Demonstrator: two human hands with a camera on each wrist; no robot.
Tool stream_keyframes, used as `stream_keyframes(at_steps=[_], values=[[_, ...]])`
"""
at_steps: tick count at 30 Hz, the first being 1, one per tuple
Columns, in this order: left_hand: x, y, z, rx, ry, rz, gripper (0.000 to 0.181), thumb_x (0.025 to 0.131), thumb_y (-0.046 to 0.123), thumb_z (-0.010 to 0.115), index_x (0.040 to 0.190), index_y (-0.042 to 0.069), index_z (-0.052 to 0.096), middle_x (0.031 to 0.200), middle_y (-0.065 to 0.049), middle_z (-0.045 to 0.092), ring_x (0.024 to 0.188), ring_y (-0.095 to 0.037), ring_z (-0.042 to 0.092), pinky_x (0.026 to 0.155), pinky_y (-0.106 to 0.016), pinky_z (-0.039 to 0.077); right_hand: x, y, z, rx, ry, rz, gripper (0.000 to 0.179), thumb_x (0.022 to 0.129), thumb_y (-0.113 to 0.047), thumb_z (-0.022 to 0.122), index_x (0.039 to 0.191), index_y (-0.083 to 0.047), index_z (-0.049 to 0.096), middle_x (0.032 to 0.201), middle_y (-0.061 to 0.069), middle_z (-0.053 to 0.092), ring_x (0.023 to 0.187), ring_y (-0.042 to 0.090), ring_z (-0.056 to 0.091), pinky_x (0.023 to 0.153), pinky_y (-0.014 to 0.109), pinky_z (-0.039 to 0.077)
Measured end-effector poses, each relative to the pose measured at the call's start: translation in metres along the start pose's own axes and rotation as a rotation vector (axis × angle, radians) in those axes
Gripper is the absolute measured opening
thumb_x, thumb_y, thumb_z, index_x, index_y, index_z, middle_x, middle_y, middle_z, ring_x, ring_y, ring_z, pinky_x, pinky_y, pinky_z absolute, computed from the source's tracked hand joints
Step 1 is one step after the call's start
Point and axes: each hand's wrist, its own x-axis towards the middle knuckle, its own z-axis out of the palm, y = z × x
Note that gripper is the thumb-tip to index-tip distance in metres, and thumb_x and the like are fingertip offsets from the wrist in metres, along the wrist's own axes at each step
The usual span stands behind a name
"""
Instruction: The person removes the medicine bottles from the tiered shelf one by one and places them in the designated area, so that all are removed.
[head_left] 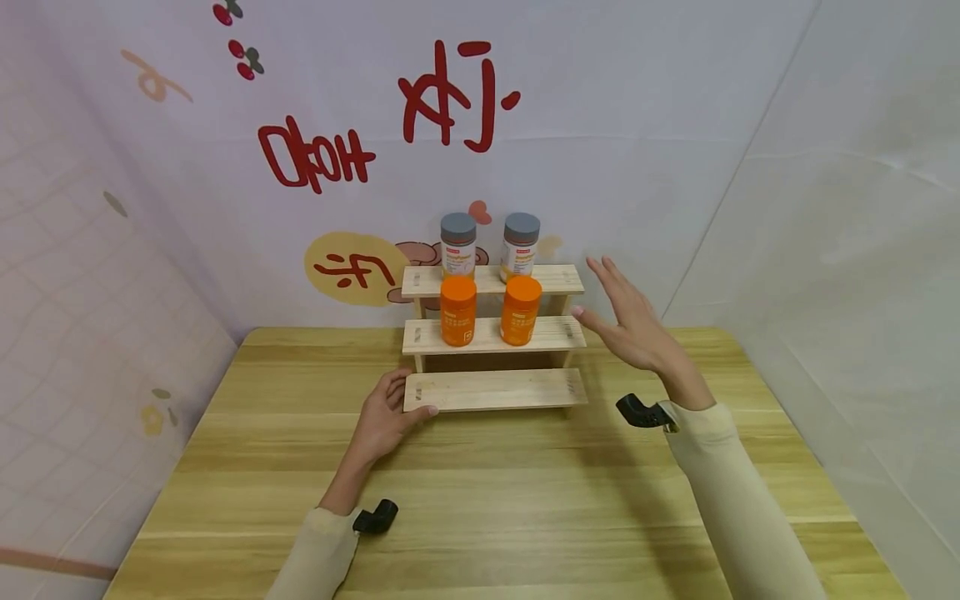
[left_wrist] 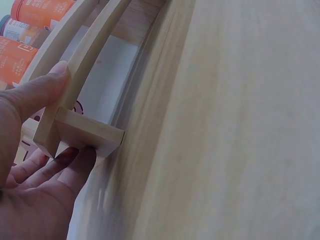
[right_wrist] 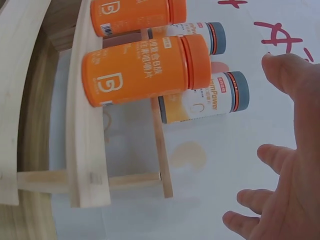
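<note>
A three-step wooden rack (head_left: 495, 390) stands at the back of the table. My left hand (head_left: 385, 418) grips the left end of its lowest step, thumb (left_wrist: 42, 90) on the front edge and fingers around the end and underneath. My right hand (head_left: 633, 325) is raised in the air to the right of the rack, fingers spread, touching nothing. Two orange bottles (head_left: 458, 312) (head_left: 521, 312) stand on the middle step. Two grey-lidded bottles (head_left: 458, 242) (head_left: 521, 242) stand on the top step behind them.
A wooden table (head_left: 480, 500) lies under the rack. Behind it hangs a white cloth backdrop (head_left: 615, 125) with red lettering, and pale cloth walls (head_left: 847, 275) close off both sides. Each sleeve carries a black wrist camera (head_left: 377, 517).
</note>
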Motion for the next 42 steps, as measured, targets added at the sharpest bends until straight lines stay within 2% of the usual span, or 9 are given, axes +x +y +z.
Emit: stream_keyframes(at_steps=[4,8,12,16,21,24,29,37,42], values=[[0.000,0.000,0.000,-0.010,-0.001,0.003,0.086,0.082,0.007,0.087,0.150,0.000,0.036,0.152,-0.018,0.046,0.146,-0.033,0.045,0.122,-0.043,0.034,0.009,-0.003,-0.002,0.049,-0.005,-0.005,0.077,0.105,-0.048,0.054,0.164,-0.040,0.006,0.174,-0.003,-0.004,0.162,0.031,0.001,0.123,0.071,0.008],[-0.001,-0.001,0.000,-0.023,-0.009,0.004,0.085,0.082,0.007,0.087,0.151,0.000,0.036,0.152,-0.018,0.046,0.146,-0.032,0.045,0.123,-0.042,0.033,0.018,-0.006,-0.002,0.097,-0.007,-0.012,0.077,0.105,-0.044,0.055,0.164,-0.038,0.007,0.174,-0.001,-0.001,0.162,0.029,0.003,0.125,0.067,0.010],[-0.001,-0.001,0.000,-0.030,-0.013,0.004,0.085,0.082,0.007,0.087,0.151,0.001,0.037,0.153,-0.017,0.046,0.147,-0.032,0.044,0.122,-0.042,0.034,0.029,-0.009,-0.003,0.151,-0.005,0.012,0.076,0.105,-0.042,0.056,0.164,-0.037,0.009,0.174,-0.002,0.007,0.161,0.029,0.011,0.125,0.065,0.015],[0.000,-0.002,0.001,-0.037,-0.020,0.002,0.085,0.082,0.007,0.086,0.151,0.002,0.036,0.153,-0.017,0.046,0.146,-0.032,0.045,0.121,-0.043,0.036,0.041,-0.010,-0.004,0.188,0.000,0.035,0.080,0.103,-0.047,0.059,0.165,-0.032,0.011,0.173,-0.005,0.013,0.159,0.030,0.020,0.125,0.062,0.022],[0.000,-0.003,0.000,-0.031,-0.022,0.001,0.084,0.082,0.007,0.087,0.150,0.005,0.037,0.153,-0.016,0.046,0.146,-0.031,0.045,0.120,-0.044,0.038,0.057,-0.013,-0.008,0.263,0.004,0.049,0.085,0.100,-0.049,0.063,0.165,-0.022,0.016,0.172,0.005,0.019,0.157,0.033,0.026,0.125,0.058,0.027],[0.000,-0.002,0.001,-0.023,-0.016,0.001,0.084,0.082,0.008,0.087,0.149,0.005,0.037,0.153,-0.016,0.046,0.147,-0.032,0.044,0.121,-0.043,0.037,0.063,-0.013,-0.011,0.318,-0.001,0.071,0.085,0.099,-0.048,0.065,0.165,-0.023,0.017,0.171,0.010,0.022,0.156,0.033,0.028,0.124,0.058,0.029],[-0.001,-0.004,0.003,-0.013,-0.010,-0.005,0.085,0.081,0.007,0.088,0.149,0.005,0.037,0.153,-0.017,0.045,0.147,-0.033,0.044,0.121,-0.044,0.036,0.073,-0.014,-0.008,0.352,-0.012,0.101,0.085,0.098,-0.049,0.067,0.164,-0.025,0.020,0.169,0.008,0.028,0.154,0.031,0.034,0.121,0.059,0.034],[-0.002,-0.003,0.002,-0.032,-0.020,0.000,0.092,0.081,0.010,0.088,0.154,0.004,0.032,0.156,-0.017,0.042,0.149,-0.033,0.041,0.122,-0.044,0.034,0.093,-0.019,-0.004,0.429,-0.051,0.127,0.076,0.098,-0.048,0.067,0.161,-0.028,0.029,0.164,0.006,0.039,0.149,0.028,0.042,0.122,0.054,0.035],[-0.002,-0.001,0.000,-0.047,-0.024,-0.008,0.089,0.082,0.009,0.087,0.153,0.004,0.034,0.155,-0.017,0.043,0.149,-0.032,0.041,0.121,-0.043,0.036,0.103,-0.025,-0.003,0.491,-0.082,0.146,0.074,0.095,-0.052,0.069,0.158,-0.030,0.036,0.159,0.005,0.046,0.142,0.027,0.049,0.121,0.051,0.037]])
